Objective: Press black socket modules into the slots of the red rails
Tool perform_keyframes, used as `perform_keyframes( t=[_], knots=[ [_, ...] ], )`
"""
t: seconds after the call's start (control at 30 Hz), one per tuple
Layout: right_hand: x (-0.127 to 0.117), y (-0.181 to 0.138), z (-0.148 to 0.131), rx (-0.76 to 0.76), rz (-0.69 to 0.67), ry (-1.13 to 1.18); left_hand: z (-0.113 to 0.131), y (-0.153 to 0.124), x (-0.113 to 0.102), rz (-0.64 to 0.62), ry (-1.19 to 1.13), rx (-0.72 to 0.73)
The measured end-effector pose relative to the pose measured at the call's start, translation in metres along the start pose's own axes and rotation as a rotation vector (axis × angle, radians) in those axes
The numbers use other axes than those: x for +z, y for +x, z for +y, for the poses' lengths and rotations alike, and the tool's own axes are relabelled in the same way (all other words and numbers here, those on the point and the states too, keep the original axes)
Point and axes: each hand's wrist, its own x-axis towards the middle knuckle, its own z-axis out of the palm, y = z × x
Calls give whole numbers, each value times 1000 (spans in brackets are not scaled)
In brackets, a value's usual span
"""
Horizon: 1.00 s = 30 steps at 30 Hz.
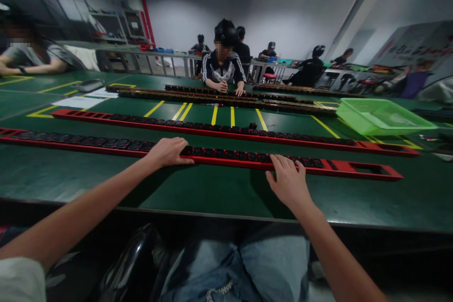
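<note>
A long red strip (pixel 226 157) filled with several black sockets lies across the green table in front of me. My left hand (pixel 169 152) rests on its near edge left of centre, fingers curled over the strip. My right hand (pixel 288 180) lies on the strip further right, fingers stretched flat onto the sockets. A second red strip (pixel 219 131) lies parallel just behind the first.
A green plastic tray (pixel 382 117) stands at the right. Darker strips (pixel 226 96) lie further back, where a person (pixel 223 68) seated opposite has both hands on one. Another person sits at far left. White paper (pixel 79 102) lies at back left. The table edge runs close to my lap.
</note>
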Motion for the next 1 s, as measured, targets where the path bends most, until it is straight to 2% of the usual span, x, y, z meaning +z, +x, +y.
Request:
perform_keyframes(
  t=[0.17,0.37,0.43,0.63,0.8,1.0],
  knots=[
    [-1,-12,32,57,16,-23,30,19,-3,-5,-41,36],
    [-2,-18,25,85,14,-23,34,44,-26,-207,-54,144],
    [-2,-17,23,102,26,-15,34,52,-30,-233,-88,194],
    [-1,-17,26,94,8,-9,20,61,-18,-203,-257,290],
    [2,-17,26,95,-4,-21,3,62,-11,-279,-447,284],
    [1,-18,27,96,-25,-41,-14,59,-4,-234,-557,244]
  ],
)
